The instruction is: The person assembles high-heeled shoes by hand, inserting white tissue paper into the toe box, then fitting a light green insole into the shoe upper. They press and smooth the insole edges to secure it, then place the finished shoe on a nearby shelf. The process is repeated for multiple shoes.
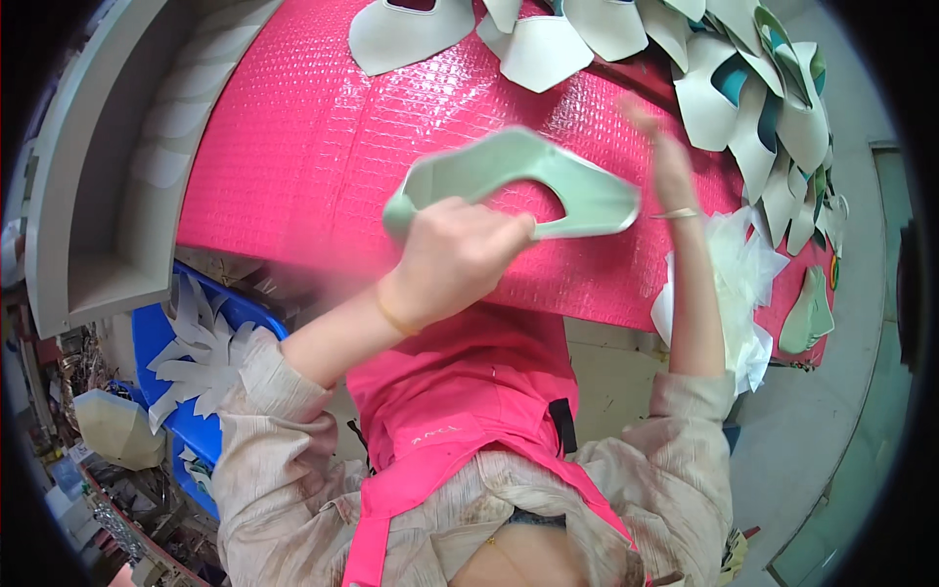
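Note:
My left hand [465,249] is closed on the edge of a pale green shoe upper [489,164], holding it up over the pink-covered table [284,176]. The upper is curved, with an oval opening through which the pink shows; motion slightly blurs it. To its right, my right hand [667,166] is raised with fingers stretched out and smeared by motion. Nothing shows in it, and it is apart from the upper. Just beyond that hand lie more whitish uppers [709,98] with green linings.
Several pale uppers [548,54] line the far edge and pile up at the right. Thin white sheets [738,293] hang over the right edge, near another green upper [807,313]. At left stand a grey trough-like shelf [54,225] and a blue bin [152,342] holding white cut pieces.

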Motion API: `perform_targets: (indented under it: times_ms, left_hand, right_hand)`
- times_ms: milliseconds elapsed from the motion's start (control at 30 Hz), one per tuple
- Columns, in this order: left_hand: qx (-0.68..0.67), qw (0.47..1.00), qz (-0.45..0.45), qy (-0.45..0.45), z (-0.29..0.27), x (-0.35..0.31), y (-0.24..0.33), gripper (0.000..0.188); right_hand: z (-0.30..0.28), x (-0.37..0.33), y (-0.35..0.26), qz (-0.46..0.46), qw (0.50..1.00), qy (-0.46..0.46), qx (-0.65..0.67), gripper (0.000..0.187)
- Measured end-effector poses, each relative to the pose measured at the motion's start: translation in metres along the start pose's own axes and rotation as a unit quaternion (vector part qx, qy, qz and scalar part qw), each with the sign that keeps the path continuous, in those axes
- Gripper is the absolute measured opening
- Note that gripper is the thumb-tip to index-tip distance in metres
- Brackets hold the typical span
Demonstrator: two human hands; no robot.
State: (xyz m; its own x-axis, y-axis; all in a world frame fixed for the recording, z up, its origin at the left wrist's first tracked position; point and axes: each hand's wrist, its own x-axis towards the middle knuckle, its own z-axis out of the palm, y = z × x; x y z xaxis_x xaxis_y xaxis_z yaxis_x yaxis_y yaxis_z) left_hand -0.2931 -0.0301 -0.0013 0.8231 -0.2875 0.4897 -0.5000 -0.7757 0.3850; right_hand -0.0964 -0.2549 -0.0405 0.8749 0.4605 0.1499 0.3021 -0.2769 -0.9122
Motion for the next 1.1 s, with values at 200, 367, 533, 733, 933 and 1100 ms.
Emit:
perform_targets:
  times_ms: [200,367,533,733,933,1100]
  left_hand:
    - [-0.681,0.566,-0.372,0.278,-0.001,-0.003,0.010,0.018]
    - [-0.749,0.428,-0.384,0.329,0.026,-0.034,0.024,0.032]
    - [-0.611,0.600,-0.427,0.291,-0.021,-0.042,-0.021,0.025]
    - [-0.583,0.596,-0.427,0.350,-0.012,-0.040,-0.027,0.018]
    - [-0.595,0.610,-0.383,0.356,-0.008,-0.030,-0.023,0.017]
    - [-0.553,0.639,-0.388,0.367,-0.015,-0.019,-0.031,0.014]
  right_hand:
    - [0.007,-0.091,-0.140,-0.095,0.983,0.130,0.091,0.036]
    - [0.100,-0.090,-0.128,0.000,0.990,-0.119,-0.079,0.038]
    - [0.117,-0.097,-0.122,0.034,0.977,-0.199,-0.075,0.017]
    - [0.153,-0.097,-0.134,-0.039,0.968,-0.177,-0.174,0.025]
    - [0.151,-0.096,-0.145,0.013,0.974,-0.154,-0.164,0.032]
    - [0.167,-0.081,-0.140,-0.001,0.986,-0.089,-0.144,0.032]
